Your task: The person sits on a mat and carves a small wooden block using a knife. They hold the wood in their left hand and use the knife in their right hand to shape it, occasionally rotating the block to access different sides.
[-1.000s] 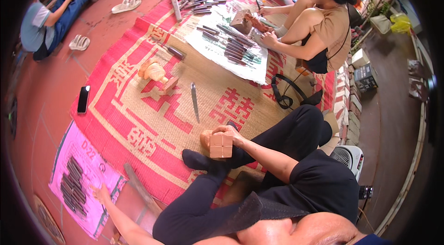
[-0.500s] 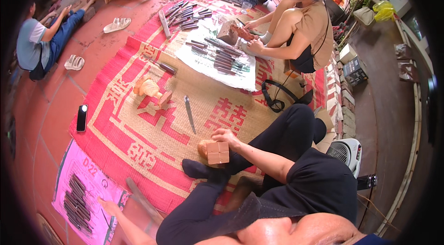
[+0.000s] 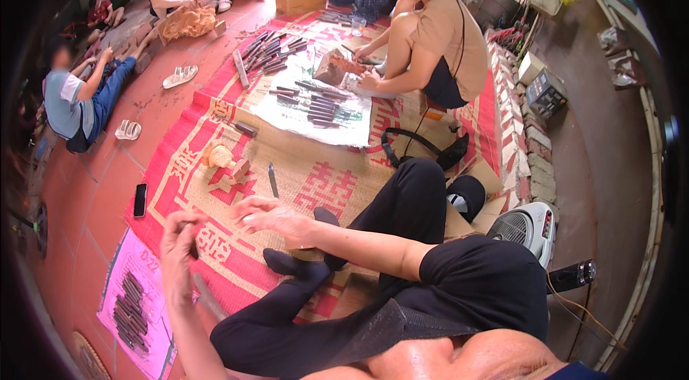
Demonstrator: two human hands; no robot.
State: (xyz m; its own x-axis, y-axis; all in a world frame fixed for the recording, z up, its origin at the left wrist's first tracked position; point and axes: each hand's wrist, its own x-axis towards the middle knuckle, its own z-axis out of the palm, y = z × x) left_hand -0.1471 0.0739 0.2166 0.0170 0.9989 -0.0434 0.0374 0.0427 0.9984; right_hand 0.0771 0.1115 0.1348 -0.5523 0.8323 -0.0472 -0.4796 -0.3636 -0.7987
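My left hand is raised over the mat's left side, fingers closed round a dark-handled tool. Most of that tool is hidden by the hand. Facing it, my right hand hangs in the air, its fingers loosely apart and holding nothing I can see. Below the right wrist, a wooden carving on a square base sits by my feet, partly covered by the forearm. A pink sheet at the lower left carries several dark-handled tools.
A flat metal tool, a pale carved figure and a phone lie on the red-and-tan mat. Farther off, a co-worker squats beside rows of tools. A white fan stands at my right.
My left hand has risen from beside the pink sheet, bringing up the dark-handled tool. My right hand has left the wooden carving and moved left towards it. The view has shifted.
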